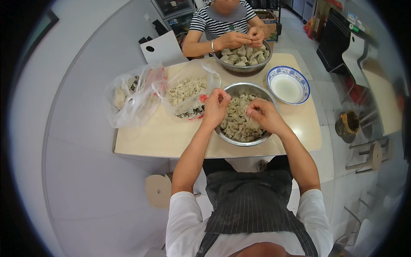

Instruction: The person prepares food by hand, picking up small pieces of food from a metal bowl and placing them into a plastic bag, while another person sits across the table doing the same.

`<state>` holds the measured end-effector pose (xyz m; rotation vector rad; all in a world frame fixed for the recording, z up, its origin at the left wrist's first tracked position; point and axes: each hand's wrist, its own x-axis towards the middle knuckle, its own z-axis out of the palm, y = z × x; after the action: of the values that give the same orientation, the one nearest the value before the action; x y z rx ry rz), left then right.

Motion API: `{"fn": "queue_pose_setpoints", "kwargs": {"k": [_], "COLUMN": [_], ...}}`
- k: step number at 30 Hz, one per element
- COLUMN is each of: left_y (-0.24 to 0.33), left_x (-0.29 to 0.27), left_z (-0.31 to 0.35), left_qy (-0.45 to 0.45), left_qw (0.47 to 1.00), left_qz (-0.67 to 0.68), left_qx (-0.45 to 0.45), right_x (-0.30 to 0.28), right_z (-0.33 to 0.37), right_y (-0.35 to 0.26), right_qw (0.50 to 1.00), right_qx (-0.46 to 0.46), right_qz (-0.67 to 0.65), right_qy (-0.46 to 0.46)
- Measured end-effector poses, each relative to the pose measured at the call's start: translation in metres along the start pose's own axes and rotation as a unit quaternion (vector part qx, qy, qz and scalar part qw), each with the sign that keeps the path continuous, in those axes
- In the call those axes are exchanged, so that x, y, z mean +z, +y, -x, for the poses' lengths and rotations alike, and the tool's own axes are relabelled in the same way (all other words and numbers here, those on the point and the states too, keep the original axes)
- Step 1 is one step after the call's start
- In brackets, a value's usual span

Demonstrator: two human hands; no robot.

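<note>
A steel bowl (275, 101) stands near the table's front edge, heaped with small torn greyish-beige pieces (239, 124); I cannot tell what food they are. Over its left rim, my left hand (216, 109) is closed, thumb and fingertips pinched together. My right hand (269, 116) reaches in from the right, fingers curled and pinched just above the pieces. Whatever either hand pinches is too small or hidden to make out. Beside the bowl on the left, an opened clear plastic bag (175, 109) holds small pale crumbled pieces (187, 89).
Across the table (171, 141), another person in a striped shirt (201, 23) pinches something over a metal bowl (244, 70) of larger greyish lumps. A blue-and-white bowl (286, 88) with cloudy liquid stands at right. A second plastic bag (128, 103) lies at the left edge.
</note>
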<state>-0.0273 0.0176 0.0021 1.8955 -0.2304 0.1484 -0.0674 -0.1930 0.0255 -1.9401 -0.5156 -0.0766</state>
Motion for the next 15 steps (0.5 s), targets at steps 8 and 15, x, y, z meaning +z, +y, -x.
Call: {"fn": "queue_pose_setpoints", "kwargs": {"k": [8,15], "left_y": [0.024,0.012], "left_x": [0.006,-0.005], "left_z": [0.008,0.001], "left_qy": [-0.209,-0.146], "left_qw": [0.973,0.982], "left_qz": [0.096,0.121], "left_qx": [-0.034,-0.023], "right_x": [0.006,-0.001], "right_z": [-0.003,-0.002], "right_y": [0.001,0.005], "right_qw": [0.999,0.995], "right_qx": [-0.019,0.076], "right_qz": [0.010,-0.067], "right_qy": [0.026,0.011]}}
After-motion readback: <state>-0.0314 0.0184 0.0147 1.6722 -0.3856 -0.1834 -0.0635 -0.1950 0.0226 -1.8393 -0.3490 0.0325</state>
